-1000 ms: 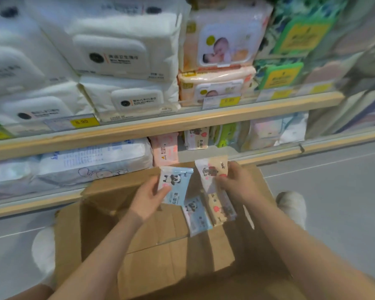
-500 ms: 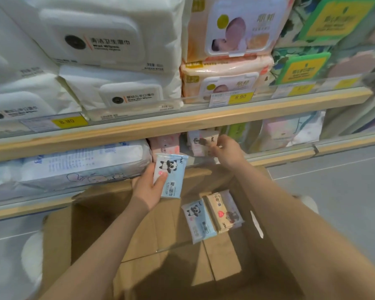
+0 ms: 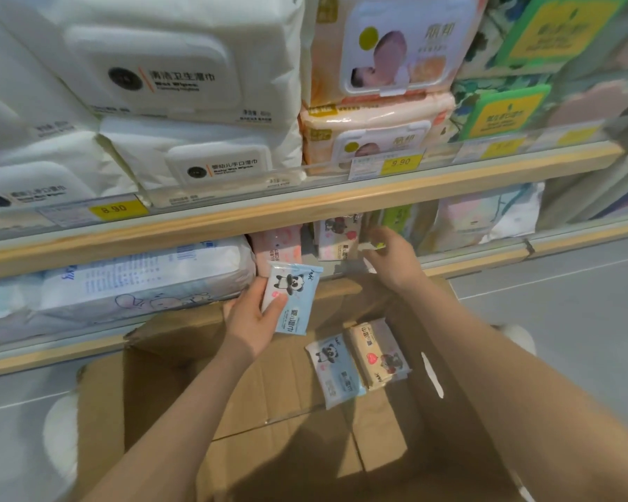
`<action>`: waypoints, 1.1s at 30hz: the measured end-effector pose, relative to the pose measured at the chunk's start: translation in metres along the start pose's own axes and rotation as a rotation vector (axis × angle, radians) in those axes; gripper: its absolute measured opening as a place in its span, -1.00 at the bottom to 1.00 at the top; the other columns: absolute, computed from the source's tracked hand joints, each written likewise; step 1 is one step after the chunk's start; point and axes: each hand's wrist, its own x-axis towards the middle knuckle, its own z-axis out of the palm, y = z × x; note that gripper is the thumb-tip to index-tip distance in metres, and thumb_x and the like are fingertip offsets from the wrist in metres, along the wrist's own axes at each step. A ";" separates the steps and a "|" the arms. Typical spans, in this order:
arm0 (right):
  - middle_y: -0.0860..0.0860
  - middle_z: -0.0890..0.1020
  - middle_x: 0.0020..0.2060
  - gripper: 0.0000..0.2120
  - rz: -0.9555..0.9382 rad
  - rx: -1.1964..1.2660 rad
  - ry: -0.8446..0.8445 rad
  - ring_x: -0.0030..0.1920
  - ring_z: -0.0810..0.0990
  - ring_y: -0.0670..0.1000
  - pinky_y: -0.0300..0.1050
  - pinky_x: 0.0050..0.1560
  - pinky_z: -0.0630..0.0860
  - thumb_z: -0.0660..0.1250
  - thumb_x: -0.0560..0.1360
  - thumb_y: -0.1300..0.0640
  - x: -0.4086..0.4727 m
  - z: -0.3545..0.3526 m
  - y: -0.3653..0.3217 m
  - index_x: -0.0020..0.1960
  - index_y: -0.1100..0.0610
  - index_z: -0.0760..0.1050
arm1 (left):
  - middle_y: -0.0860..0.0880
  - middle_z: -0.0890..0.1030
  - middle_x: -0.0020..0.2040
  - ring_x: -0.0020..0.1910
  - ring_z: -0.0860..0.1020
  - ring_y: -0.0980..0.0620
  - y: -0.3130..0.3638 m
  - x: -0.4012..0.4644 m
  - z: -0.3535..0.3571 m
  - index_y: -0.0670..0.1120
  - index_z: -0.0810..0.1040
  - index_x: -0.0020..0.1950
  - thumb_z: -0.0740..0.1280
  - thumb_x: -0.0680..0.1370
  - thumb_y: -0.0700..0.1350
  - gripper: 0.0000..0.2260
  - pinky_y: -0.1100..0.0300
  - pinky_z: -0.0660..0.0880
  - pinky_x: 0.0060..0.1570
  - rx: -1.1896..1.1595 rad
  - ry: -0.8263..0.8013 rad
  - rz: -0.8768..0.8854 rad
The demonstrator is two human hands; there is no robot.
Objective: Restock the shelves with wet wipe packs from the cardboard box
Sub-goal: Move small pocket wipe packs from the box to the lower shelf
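Here, in the head view, the left hand (image 3: 249, 324) grips a blue pack (image 3: 292, 297), thumb on its face and fingers (image 3: 232, 306) curled behind; its long axis runs upright, tilted slightly. The gap on the lower shelf (image 3: 468, 260) lies just beyond those fingers, between a pink pack (image 3: 278, 246) and a cream pack (image 3: 336, 235), so this hand is the nearer for that slot. The right hand (image 3: 388, 257) reaches in beside the cream pack, fingers bent, seemingly pinching something small; what it is, I cannot tell. Two more packs (image 3: 359, 360) lie flat in the box (image 3: 269, 447), below both hands. Grey floor (image 3: 577, 320) spreads to the right.
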 end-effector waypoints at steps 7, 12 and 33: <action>0.07 0.51 0.17 -0.70 -0.144 -0.322 -0.021 0.23 0.41 0.12 -0.01 0.25 0.36 0.40 0.46 0.09 -0.054 -0.033 0.063 0.18 0.06 0.55 | 0.16 0.66 -0.04 -0.02 0.63 0.13 0.022 -0.003 -0.003 0.21 0.51 0.03 0.32 0.50 0.13 -0.87 -0.15 0.54 0.05 -0.194 -0.055 -0.022; 0.12 0.48 0.15 -0.62 -0.173 -0.470 0.142 0.15 0.41 0.19 0.07 0.14 0.42 0.42 0.44 0.06 -0.074 -0.029 0.087 0.25 -0.04 0.53 | 0.14 0.67 -0.09 -0.08 0.64 0.14 0.063 0.004 0.016 0.18 0.56 -0.06 0.39 0.50 0.00 -0.92 0.06 0.60 -0.12 -0.269 -0.031 0.049; 0.01 0.61 0.02 -0.77 -0.020 0.396 0.252 0.00 0.55 -0.05 -0.29 -0.08 0.50 0.26 0.56 0.17 -0.039 -0.056 0.078 0.20 0.14 0.53 | 0.06 0.59 0.07 -0.05 0.57 0.17 0.140 0.036 0.106 -0.01 0.51 0.27 0.37 0.51 -0.04 -0.67 0.43 0.47 -0.10 -0.098 -0.143 0.189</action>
